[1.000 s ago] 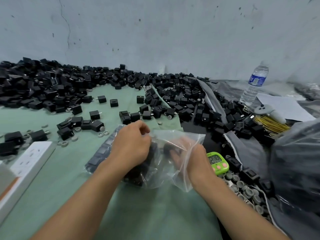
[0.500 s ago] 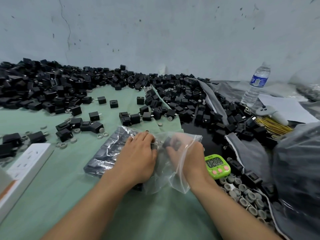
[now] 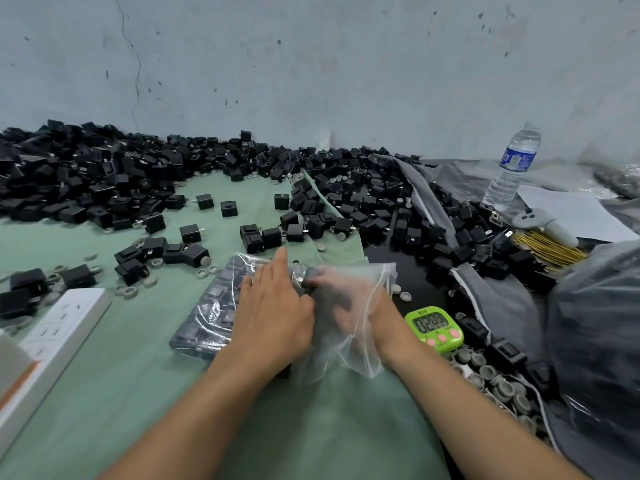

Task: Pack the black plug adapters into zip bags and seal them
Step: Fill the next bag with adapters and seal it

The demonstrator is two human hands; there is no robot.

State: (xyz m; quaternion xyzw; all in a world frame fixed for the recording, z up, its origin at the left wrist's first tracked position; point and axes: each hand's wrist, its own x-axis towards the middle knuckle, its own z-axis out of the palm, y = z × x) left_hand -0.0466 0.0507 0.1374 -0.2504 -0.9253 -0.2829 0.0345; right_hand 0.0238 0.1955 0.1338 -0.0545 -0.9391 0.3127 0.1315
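The fingers [image 3: 280, 268] of the left hand [image 3: 277, 306] are lying straight and close together, palm down, pressing on plastic well left of the green timer [image 3: 434, 327]. They are gripping nothing that I am able to see. The right hand [image 3: 346, 303] is sitting just left of the timer, behind or inside the clear zip bag [image 3: 367, 344]. I am seeing it only as a blur through the film, so I cannot tell whether its fingers are curled round anything.

Between the two hands one black plug adapter [image 3: 312, 276] is showing, its metal prong catching light, apparently at the bag's mouth. Farther left of the timer, partly under the left palm, a filled bag [image 3: 207, 313] of adapters in rows is lying flat on the green surface [image 3: 311, 427]. Beyond the timer, toward the wall, the loose heap of adapters [image 3: 104, 181] is stretching across. Grey rings [image 3: 498, 379] are lying right of the timer and nearer to me.

I am judging the adapters to be small, hard and light singly but dense once bagged, while the film is thin, slack and slippery. I am expecting the best hold to be a pinch on the stiffer zip strip at the mouth, on both sides, with the load resting on the surface. Lifting by the slack film is risking a spill.
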